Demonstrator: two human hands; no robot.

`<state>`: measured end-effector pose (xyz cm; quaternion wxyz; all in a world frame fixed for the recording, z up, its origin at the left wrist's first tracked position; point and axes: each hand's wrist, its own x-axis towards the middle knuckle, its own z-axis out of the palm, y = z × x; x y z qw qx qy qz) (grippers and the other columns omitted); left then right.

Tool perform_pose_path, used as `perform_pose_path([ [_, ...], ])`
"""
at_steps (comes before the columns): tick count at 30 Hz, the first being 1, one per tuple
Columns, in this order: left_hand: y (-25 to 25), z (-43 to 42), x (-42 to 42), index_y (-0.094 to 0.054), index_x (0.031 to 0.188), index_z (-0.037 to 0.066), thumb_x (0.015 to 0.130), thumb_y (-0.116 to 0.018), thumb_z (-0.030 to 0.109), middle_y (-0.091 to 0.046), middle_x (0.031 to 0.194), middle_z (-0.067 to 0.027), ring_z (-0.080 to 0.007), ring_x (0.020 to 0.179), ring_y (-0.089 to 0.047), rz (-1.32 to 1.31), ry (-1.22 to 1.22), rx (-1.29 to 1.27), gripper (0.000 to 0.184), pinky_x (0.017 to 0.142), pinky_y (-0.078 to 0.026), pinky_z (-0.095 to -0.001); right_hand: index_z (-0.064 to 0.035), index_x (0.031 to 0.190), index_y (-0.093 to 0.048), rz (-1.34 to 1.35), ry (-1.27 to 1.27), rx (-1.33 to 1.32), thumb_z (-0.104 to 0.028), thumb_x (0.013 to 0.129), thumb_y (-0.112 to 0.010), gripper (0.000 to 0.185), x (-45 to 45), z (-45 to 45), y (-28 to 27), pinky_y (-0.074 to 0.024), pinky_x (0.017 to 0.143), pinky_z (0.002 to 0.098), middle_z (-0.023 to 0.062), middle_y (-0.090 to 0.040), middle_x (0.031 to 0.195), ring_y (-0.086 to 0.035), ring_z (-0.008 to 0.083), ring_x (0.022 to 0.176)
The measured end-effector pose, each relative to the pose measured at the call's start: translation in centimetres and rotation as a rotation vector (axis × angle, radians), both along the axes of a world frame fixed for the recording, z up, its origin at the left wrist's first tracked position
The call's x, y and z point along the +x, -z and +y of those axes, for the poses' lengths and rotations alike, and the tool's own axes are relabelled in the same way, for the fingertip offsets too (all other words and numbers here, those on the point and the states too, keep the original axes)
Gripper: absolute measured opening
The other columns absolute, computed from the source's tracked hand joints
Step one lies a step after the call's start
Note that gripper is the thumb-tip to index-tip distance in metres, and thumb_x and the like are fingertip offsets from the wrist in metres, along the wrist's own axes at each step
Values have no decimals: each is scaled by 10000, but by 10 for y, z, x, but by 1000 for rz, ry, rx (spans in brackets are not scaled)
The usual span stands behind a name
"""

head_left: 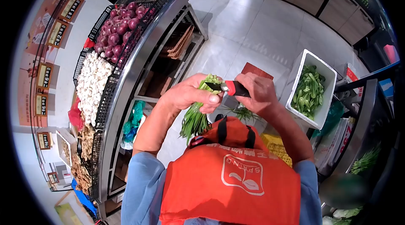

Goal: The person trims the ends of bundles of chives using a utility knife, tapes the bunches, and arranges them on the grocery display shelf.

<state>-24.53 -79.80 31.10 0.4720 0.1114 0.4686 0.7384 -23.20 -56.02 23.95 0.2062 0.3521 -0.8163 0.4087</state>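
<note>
My left hand [194, 94] is wrapped around a bunch of long thin green stalks that look like garlic chives [196, 119]. Their pale cut ends point up and the leaves hang below my fist. In my right hand [258, 92] is a small knife [239, 89] with a black and red handle. Its dark blade lies against the stalks near their pale ends, by my left thumb. Whether the blade has gone into the stalks I cannot tell. Some loose green leaves [244, 113] show below my right hand.
To the right stands a white foam box [298, 94] of green leafy vegetables. A yellow crate [276, 148] is beside my vest. On the left, a metal-edged stand holds red onions [118, 31], garlic [93, 86] and ginger [82, 170]. A reddish-brown board [257, 70] lies beyond my hands.
</note>
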Motion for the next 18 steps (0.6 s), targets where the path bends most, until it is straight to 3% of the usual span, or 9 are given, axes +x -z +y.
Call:
perform_pose_path([
  [2,3,4,-1,-580,879,13,837,-718,140,-519,665,-47,-131,532,-478,-37,-4,-11,192,509,-376,-289,-63,1088,-552,4,24,-13,-95,690,-789,465,0,5,6,-477,590,386,99,-575,818,-617,306,698],
  [6,11,5,-3,-575,848,26,855,-708,161,-524,652,-38,-122,529,-485,-22,-25,-26,190,506,-386,-280,-35,1029,-585,-384,210,-50,-77,826,-715,245,9,11,59,-490,563,354,113,-615,736,-634,305,627],
  [9,11,11,-10,-568,830,49,864,-710,186,-527,655,-19,-105,529,-480,179,-6,-161,200,521,-392,-267,-37,1035,-585,-529,173,-248,-75,846,-706,227,26,11,69,-486,556,333,117,-603,719,-631,257,603],
  [10,11,13,-13,-555,814,69,876,-713,202,-529,657,-1,-91,550,-486,189,-55,-257,215,540,-392,-256,-32,1028,-583,-512,156,-219,-81,860,-706,214,27,10,55,-483,551,315,120,-607,722,-623,213,587],
  [13,12,20,-17,-546,824,60,896,-702,201,-525,654,22,-76,590,-499,472,-135,-524,222,547,-381,-253,-30,1032,-582,-419,146,-287,-82,848,-718,234,20,6,36,-483,546,310,121,-617,729,-625,215,585],
  [14,14,20,-20,-532,853,35,895,-700,198,-542,648,-35,-172,590,-536,693,-109,-665,238,561,-405,-304,-30,1042,-581,-431,144,-295,-82,835,-729,260,17,7,28,-485,542,319,127,-631,745,-643,240,595],
  [17,13,31,-19,-528,894,16,869,-703,176,-557,684,-137,-334,647,-573,1076,-191,-874,239,597,-440,-382,-33,1051,-577,-449,121,-292,-65,801,-736,298,14,6,17,-498,560,340,133,-642,786,-659,282,646],
  [18,17,32,-20,-528,927,10,821,-725,162,-568,768,-201,-432,761,-573,1148,-220,-906,270,645,-458,-450,-34,1054,-576,-399,112,-258,-60,789,-738,312,13,6,15,-502,568,348,133,-642,797,-659,293,663],
])
